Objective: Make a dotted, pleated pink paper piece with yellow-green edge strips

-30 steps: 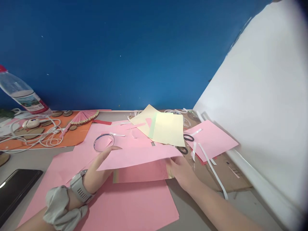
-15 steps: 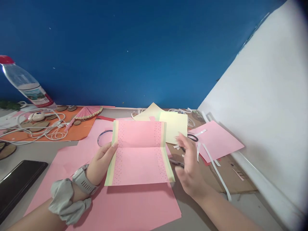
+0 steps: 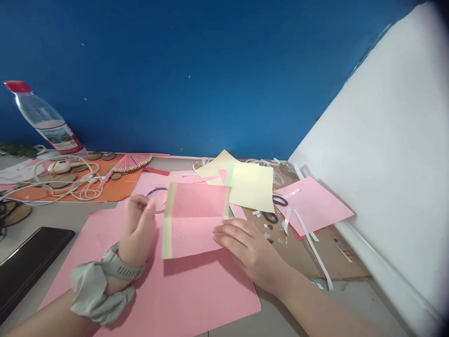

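A pink paper sheet (image 3: 196,231) with a crease across its middle and yellow-green bands down its side is raised a little above a larger pink sheet (image 3: 210,299). My right hand (image 3: 249,250) grips its right edge, fingers over the top; the thumb is hidden. Small dark specks show faintly beside the left band. Just left of the sheet, my left hand (image 3: 138,229) is off the paper, fingers loosely curled and thumb apart, with nothing seen in it. A grey watch and a grey scrunchie are on that wrist. Behind it lies a blue-edged ring (image 3: 157,191), perhaps a tape roll.
Scissors (image 3: 279,201) lie among paper strips on brown cardboard (image 3: 298,262). A pale yellow sheet (image 3: 252,185) and a pink sheet (image 3: 317,203) are nearby. At left are a pleated pink fan (image 3: 131,163), white cables (image 3: 82,187), a bottle (image 3: 52,126) and a black phone-like slab (image 3: 35,262).
My left hand has let go of the sheet's left edge and moved left. My right hand has come in from the right and taken its right edge. The sheet has tilted.
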`<state>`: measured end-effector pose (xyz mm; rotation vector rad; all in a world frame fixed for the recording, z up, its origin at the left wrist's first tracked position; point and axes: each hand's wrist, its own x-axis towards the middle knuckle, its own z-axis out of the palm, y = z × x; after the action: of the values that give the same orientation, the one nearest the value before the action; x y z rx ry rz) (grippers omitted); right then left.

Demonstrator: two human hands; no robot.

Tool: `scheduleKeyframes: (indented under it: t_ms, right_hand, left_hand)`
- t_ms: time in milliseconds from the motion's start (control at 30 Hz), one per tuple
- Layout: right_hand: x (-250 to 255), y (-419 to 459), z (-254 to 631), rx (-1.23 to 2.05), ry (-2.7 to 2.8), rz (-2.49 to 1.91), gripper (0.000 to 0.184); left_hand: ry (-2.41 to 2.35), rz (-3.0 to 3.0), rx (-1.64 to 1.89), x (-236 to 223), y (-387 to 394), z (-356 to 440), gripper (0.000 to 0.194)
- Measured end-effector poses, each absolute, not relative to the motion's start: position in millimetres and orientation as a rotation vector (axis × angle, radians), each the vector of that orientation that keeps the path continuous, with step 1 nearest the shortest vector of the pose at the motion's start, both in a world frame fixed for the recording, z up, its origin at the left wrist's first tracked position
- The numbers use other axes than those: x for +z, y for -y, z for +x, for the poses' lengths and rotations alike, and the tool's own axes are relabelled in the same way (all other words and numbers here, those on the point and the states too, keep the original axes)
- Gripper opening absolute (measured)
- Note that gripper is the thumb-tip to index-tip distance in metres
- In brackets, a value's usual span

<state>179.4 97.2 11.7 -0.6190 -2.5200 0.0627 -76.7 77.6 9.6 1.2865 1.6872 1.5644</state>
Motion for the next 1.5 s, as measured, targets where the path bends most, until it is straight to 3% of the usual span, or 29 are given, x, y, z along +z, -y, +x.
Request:
scheduleKeyframes:
  t_ms: [100,200,233,300,467,533,667,800,867,1067,1500]
  right_hand:
    - [8.3,-99.1,178.3,0.153,2.619,-0.597,0.026]
    - [5.7,-96.5,175.6,0.133,2.675,-0.588,0.023]
    - [5.7,-94.6,174.4,0.122,2.674,-0.572,0.021]
    - [7.2,-89.5,171.8,0.123,2.668,-0.522,0.018]
    - [14.5,-78.8,169.0,0.347,2.743,-0.434,0.017]
    - [16.7,-79.7,170.5,0.471,2.75,-0.511,0.014]
    - [21.7,-86.8,174.8,0.736,2.724,-0.741,0.025]
    - [27.4,-88.6,176.2,0.927,2.642,-0.871,0.009]
    - [29.0,-86.6,175.4,0.983,2.585,-0.959,0.011]
    - [29.2,-82.1,170.9,0.844,2.479,-1.273,0.023]
    - [24.4,-81.2,167.3,0.75,2.406,-1.329,0.025]
  left_hand:
    - [-1.6,1.551,1.648,16.8,-69.5,-72.5,0.021]
    - [-1.392,1.839,1.365,30.1,-53.2,-58.4,0.041]
    - [-1.343,1.932,1.226,34.3,-46.2,-53.8,0.042]
    - [-1.363,2.313,0.616,39.6,-31.5,-48.5,0.053]
    - [-1.502,2.601,0.067,27.7,-1.4,-66.8,0.026]
    - [-1.552,2.633,0.078,18.0,5.6,-81.1,0.033]
    - [-1.543,2.63,0.268,4.5,15.1,-103.0,0.02]
    - [-1.563,2.496,0.409,3.6,22.2,-107.8,0.015]
    - [-1.608,2.385,0.431,5.6,24.2,-105.8,0.011]
    - [-1.664,2.181,0.497,6.3,21.4,-101.1,0.011]
    - [-1.822,2.013,0.42,7.7,10.9,-101.1,0.025]
